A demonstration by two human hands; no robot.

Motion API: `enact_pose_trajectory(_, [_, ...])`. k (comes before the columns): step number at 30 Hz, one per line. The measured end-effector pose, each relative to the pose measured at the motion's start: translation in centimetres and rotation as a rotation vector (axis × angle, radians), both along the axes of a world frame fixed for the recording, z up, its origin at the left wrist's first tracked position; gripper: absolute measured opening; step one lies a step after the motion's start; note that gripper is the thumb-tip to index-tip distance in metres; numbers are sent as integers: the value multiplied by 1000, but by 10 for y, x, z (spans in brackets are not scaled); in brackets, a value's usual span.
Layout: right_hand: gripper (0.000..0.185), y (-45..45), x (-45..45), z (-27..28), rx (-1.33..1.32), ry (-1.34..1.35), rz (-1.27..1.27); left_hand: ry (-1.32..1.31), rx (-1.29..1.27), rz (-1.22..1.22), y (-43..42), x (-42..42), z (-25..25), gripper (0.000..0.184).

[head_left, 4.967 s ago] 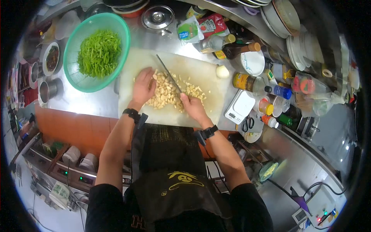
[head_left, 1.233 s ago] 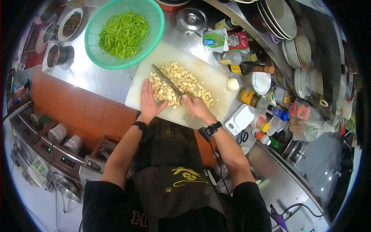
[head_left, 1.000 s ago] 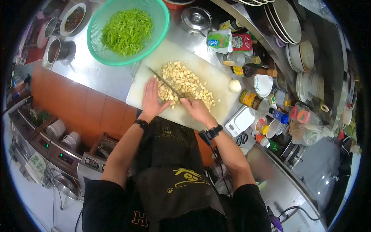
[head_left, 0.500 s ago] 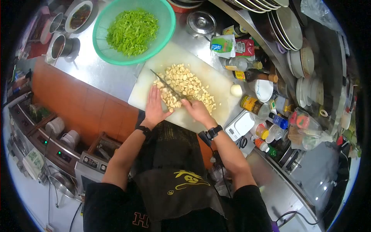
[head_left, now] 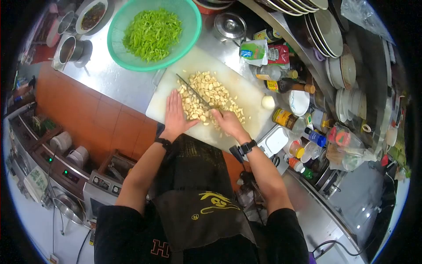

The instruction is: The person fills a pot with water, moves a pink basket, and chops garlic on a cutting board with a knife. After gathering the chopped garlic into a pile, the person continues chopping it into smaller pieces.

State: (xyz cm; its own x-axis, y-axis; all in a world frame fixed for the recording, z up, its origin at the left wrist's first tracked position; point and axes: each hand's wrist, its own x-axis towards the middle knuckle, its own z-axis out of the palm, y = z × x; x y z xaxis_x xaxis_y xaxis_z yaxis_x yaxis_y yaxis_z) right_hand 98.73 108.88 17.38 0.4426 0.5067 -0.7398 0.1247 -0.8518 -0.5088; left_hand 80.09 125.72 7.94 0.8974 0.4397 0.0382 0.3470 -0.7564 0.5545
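A large pile of pale cut pieces, apparently garlic cloves (head_left: 215,90), lies on a white cutting board (head_left: 252,90). The handle of a knife (head_left: 191,91) is in my right hand (head_left: 231,125), at the near edge of the pile. Its narrow dark blade reaches away to the upper left across the pieces, dividing a small left group from the rest. My left hand (head_left: 176,118) lies palm down at the pile's left side, fingers stretched out and thumb spread, touching the nearest pieces. A whole peeled white bulb (head_left: 267,102) sits by the board's right edge.
A green basket (head_left: 112,44) of chopped green vegetable (head_left: 153,34) stands beyond the board. To the right are sauce bottles (head_left: 285,85), jars (head_left: 288,119), a white kitchen scale (head_left: 273,141) and stacked plates (head_left: 329,33). Metal cups (head_left: 71,49) stand far left.
My right hand and the knife have shifted slightly right and away from me over the pile. My left hand stays nearly in place, flat beside the pieces.
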Motion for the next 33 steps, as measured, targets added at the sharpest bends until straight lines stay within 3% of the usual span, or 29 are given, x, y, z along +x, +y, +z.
enact_pose_trajectory(8, [73, 0, -3, -13, 43, -70, 10, -57, -5, 31, 4, 4, -4, 137])
enact_pose_trajectory(14, [72, -10, 1, 10, 79, -18, -65, -52, -64, 15, 10, 14, -6, 138])
enact_pose_trajectory(17, [76, -16, 13, -11, -19, -18, 17, -40, -72, 10, 7, 21, -7, 137])
enact_pose_trajectory(20, [80, -21, 4, -31, 87, -133, 4, -66, -41, 16, 7, 28, -6, 137])
enact_pose_trajectory(23, [80, -18, 15, -9, -54, -29, 19, -100, -30, 4, 7, 28, -5, 137])
enact_pose_trajectory(28, [74, -20, 17, -6, 175, -70, -76, -116, -41, -7, 8, 29, -6, 131])
enact_pose_trajectory(31, [75, -15, 20, -22, 13, -60, 13, -129, -12, -4, 10, 30, -4, 128])
enact_pose_trajectory(33, [78, -21, 15, -11, 93, -36, -59, -138, -6, -2, 11, 33, -4, 126])
